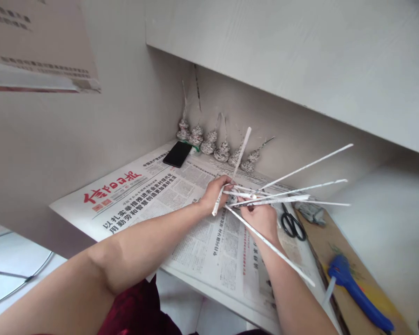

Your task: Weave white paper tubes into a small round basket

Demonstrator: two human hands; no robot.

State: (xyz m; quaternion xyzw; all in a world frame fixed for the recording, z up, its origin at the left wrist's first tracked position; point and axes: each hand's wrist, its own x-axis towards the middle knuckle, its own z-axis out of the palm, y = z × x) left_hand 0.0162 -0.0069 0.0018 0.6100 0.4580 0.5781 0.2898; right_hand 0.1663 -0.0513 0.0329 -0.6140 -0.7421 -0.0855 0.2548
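Observation:
Several thin rolled paper sticks (286,199) fan out from a small woven centre between my hands, most of them pointing right. My left hand (217,191) grips the woven centre from the left, its fingers closed around it. On the right, my right hand (261,217) is closed on the sticks close to the centre, its fingertips partly hidden behind them. One paper stick rises upward past my left fingers, and another slants down across my right forearm. Both hands are above the newspaper (181,204) spread on the table.
Several woven paper gourds (222,151) stand along the back wall, beside a black phone (177,154). Black-handled scissors (293,223) lie right of my right hand. A blue glue gun (359,293) rests on cardboard (330,239) farther right. A white panel (282,56) overhangs the back.

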